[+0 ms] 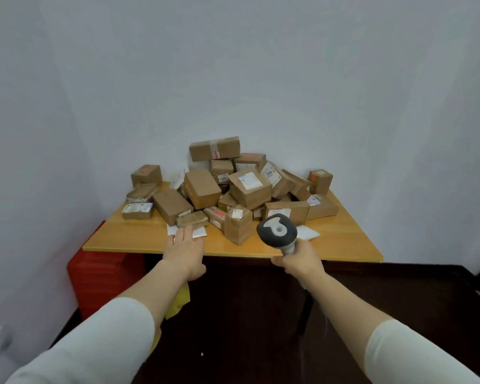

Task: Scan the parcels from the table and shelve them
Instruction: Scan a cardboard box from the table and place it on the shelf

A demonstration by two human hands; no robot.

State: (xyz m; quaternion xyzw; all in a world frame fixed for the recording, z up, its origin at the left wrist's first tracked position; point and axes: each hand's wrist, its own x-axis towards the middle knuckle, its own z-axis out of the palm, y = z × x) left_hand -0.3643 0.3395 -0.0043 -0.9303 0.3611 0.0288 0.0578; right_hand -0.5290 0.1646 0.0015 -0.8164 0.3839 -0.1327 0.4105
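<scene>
Left hand (185, 252) is hovering flat over the table's front edge, fingers straight and together, holding nothing. Its fingertips are sitting at a white flat mailer (199, 232); can't tell if they're touching it. Right hand (299, 262) is gripping the pale handle of a barcode scanner (277, 230), fingers wrapped round it, dark head up and facing the pile. Forearms are showing bare, white sleeves (117, 336) ending near the elbows.

Just beyond the left fingertips a small flat brown parcel (192, 218) is lying on that mailer. Between the hands a small taped box (238, 225) is standing tilted, just left of the scanner head. A second white mailer (307, 233) is poking out from behind the scanner on the right.

The rest of the parcels (203, 188) are sitting in a loose heap of brown cardboard boxes on the back half of the wooden table (341, 242), which is standing in a corner of white walls. A long taped box (214, 148) is topping the heap. A box with a white label (250, 187) is lying tilted at the centre, next to a box marked 2004 (272, 176). A red crate (100, 275) is sitting under the table's left end, with something yellow (181, 300) showing beside it below the left forearm.
</scene>
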